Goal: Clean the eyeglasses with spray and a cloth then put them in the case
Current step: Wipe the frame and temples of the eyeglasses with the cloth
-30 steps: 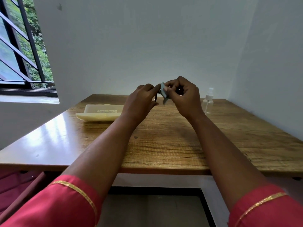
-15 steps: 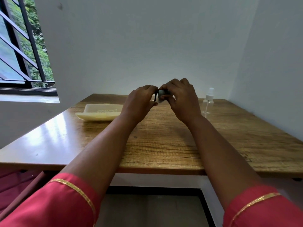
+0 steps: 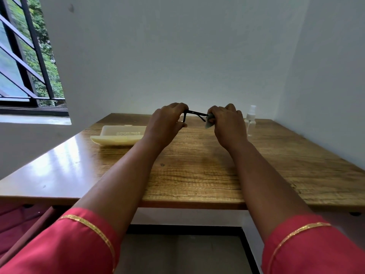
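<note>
Black eyeglasses (image 3: 194, 114): left hand (image 3: 165, 124) pinches frame, right hand (image 3: 225, 123) grips cloth (image 3: 209, 123) wiping; open case (image 3: 118, 135) at nine o'clock awaits.

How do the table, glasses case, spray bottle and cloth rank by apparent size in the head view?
1. table
2. glasses case
3. spray bottle
4. cloth, though the right hand hides most of it

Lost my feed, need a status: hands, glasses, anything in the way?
Left hand holds eyeglasses above the table. Right hand pinches cloth on them. Case open, path unobstructed.
</note>
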